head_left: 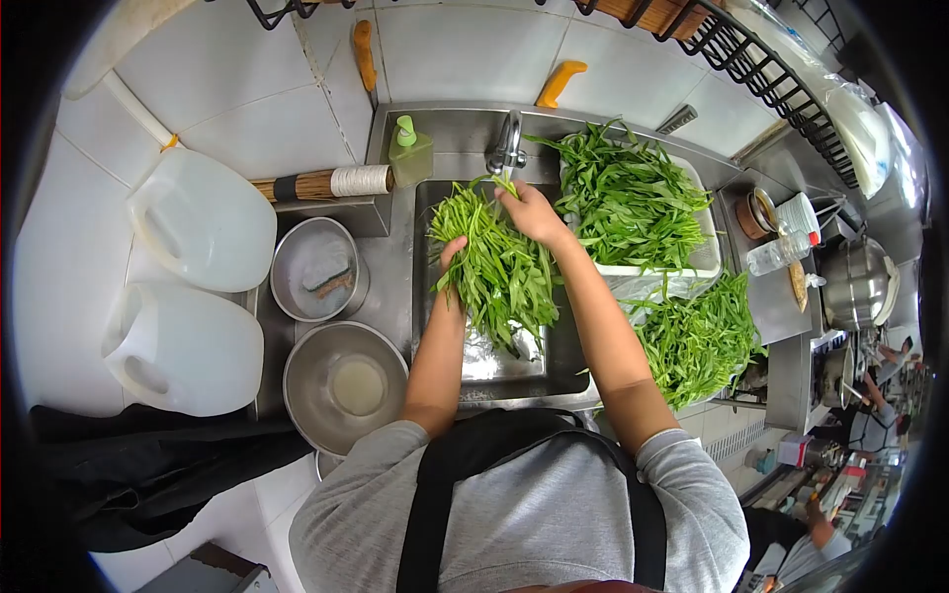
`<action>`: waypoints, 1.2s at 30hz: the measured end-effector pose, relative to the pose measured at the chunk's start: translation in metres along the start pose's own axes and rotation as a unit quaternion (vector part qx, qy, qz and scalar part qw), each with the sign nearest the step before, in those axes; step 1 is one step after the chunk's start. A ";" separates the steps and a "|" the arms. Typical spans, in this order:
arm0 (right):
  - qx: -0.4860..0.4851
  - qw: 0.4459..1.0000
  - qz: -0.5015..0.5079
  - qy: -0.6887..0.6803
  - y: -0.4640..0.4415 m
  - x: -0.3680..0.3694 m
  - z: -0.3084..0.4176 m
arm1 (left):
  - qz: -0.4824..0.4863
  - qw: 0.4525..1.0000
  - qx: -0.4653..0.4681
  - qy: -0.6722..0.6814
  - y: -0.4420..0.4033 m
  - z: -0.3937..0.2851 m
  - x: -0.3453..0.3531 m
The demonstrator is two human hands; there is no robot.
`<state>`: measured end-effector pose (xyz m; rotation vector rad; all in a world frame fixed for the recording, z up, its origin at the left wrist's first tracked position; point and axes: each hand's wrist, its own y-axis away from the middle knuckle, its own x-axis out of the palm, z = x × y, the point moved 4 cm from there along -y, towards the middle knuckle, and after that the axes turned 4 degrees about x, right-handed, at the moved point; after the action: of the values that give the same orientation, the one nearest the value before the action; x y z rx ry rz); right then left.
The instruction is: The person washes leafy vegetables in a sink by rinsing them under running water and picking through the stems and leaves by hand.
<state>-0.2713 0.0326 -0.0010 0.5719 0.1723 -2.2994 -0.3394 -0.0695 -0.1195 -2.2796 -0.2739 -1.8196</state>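
A big bunch of leafy greens (499, 262), long-stemmed and narrow-leaved like water spinach, is held over the steel sink (423, 336) under the tap (508, 148). My left hand (452, 259) wraps the bunch from its left side, thumb showing and the other fingers hidden by leaves. Close below the spout, my right hand (532, 214) is closed on stems at the top right of the bunch. Water seems to run from the tap onto the stems. Right of the sink, a white basket (707, 242) is heaped with similar greens, and a plastic bag (652, 287) of more greens lies nearer me.
Two steel pots (321, 269) stand left of the sink, beside large white plastic jugs (203, 222). A soap bottle (410, 156) and a bundled stick brush (326, 184) sit behind. A black wire rack (732, 64) hangs overhead. Other people work at the far right.
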 end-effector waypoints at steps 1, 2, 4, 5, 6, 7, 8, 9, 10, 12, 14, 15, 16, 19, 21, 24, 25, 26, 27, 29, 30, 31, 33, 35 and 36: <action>0.026 0.999 -0.028 -0.008 -0.001 -0.004 0.001 | 0.001 1.000 -0.001 0.000 0.000 0.000 0.000; 0.085 0.994 -0.026 0.061 -0.005 -0.007 -0.001 | 0.005 1.000 -0.001 0.003 0.000 0.000 0.001; 0.089 0.994 -0.035 0.048 -0.014 -0.004 -0.012 | 0.015 1.000 -0.001 0.009 -0.002 0.001 0.003; 0.092 0.994 -0.042 0.033 -0.019 0.000 -0.020 | 0.016 1.000 -0.001 0.009 -0.002 0.001 0.004; 0.066 0.995 -0.052 0.050 -0.024 0.003 -0.026 | 0.000 1.000 0.001 0.001 -0.002 0.001 0.004; 0.066 0.995 -0.053 0.050 -0.024 0.002 -0.023 | -0.016 1.000 0.003 -0.007 -0.001 0.001 0.003; 0.049 0.997 -0.042 0.045 -0.023 0.002 -0.018 | -0.020 1.000 0.000 0.008 -0.001 0.001 0.005; 0.032 0.998 -0.031 0.040 -0.023 0.002 -0.014 | -0.020 1.000 0.000 0.007 0.000 0.000 0.003; 0.032 0.998 -0.031 0.039 -0.023 0.000 -0.011 | -0.025 1.000 0.011 0.000 0.000 -0.003 0.000; 0.050 0.998 -0.020 0.015 -0.021 -0.005 -0.007 | -0.048 0.998 0.034 -0.004 0.002 -0.007 -0.005; 0.043 0.998 -0.036 -0.002 -0.020 -0.010 -0.010 | -0.046 0.997 0.061 -0.016 0.011 -0.014 0.004; 0.035 0.998 -0.051 -0.018 -0.020 -0.014 -0.012 | -0.031 0.996 0.076 -0.016 0.014 -0.017 0.010; 0.009 0.993 -0.039 -0.107 -0.026 -0.014 -0.029 | -0.056 0.993 0.103 -0.013 0.013 -0.022 -0.006; 0.070 0.983 -0.026 -0.167 -0.028 -0.024 -0.056 | -0.068 0.991 0.113 0.033 0.020 -0.028 -0.003; 0.101 0.983 -0.026 -0.148 -0.010 -0.033 -0.032 | -0.080 0.990 0.110 0.039 0.022 -0.029 -0.013; 0.131 0.966 -0.025 -0.223 0.000 -0.041 -0.020 | -0.089 0.990 0.107 0.038 0.025 -0.029 -0.016; 0.119 0.961 -0.044 -0.244 -0.003 -0.047 -0.022 | -0.072 0.989 0.127 0.030 0.027 -0.031 -0.014; 0.118 0.961 -0.046 -0.245 -0.005 -0.054 -0.025 | -0.055 0.988 0.146 0.023 0.027 -0.032 -0.011; 0.088 0.951 -0.091 -0.281 -0.006 -0.063 -0.027 | -0.042 0.987 0.152 0.024 0.027 -0.035 -0.009; 0.051 0.941 -0.132 -0.308 -0.005 -0.081 -0.030 | -0.022 0.988 0.153 0.028 0.027 -0.039 -0.011; 0.057 0.945 -0.119 -0.299 -0.004 -0.086 -0.032 | -0.013 0.988 0.149 0.030 0.025 -0.040 -0.013; 0.062 0.949 -0.107 -0.290 -0.002 -0.086 -0.029 | -0.004 0.989 0.142 0.033 0.024 -0.041 -0.015; 0.107 0.954 -0.070 -0.270 0.004 -0.080 -0.028 | 0.007 0.991 0.128 0.035 0.020 -0.040 -0.019; 0.151 0.957 -0.033 -0.247 0.012 -0.068 -0.029 | 0.012 0.992 0.121 0.036 0.016 -0.037 -0.020; 0.159 0.953 0.002 -0.258 0.016 -0.059 -0.027 | 0.022 0.995 0.098 0.026 0.014 -0.034 -0.020</action>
<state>-0.2137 0.0670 0.0021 0.1065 -0.4565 -2.4038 -0.3713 -0.0928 -0.1325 -2.0855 -0.3732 -1.7443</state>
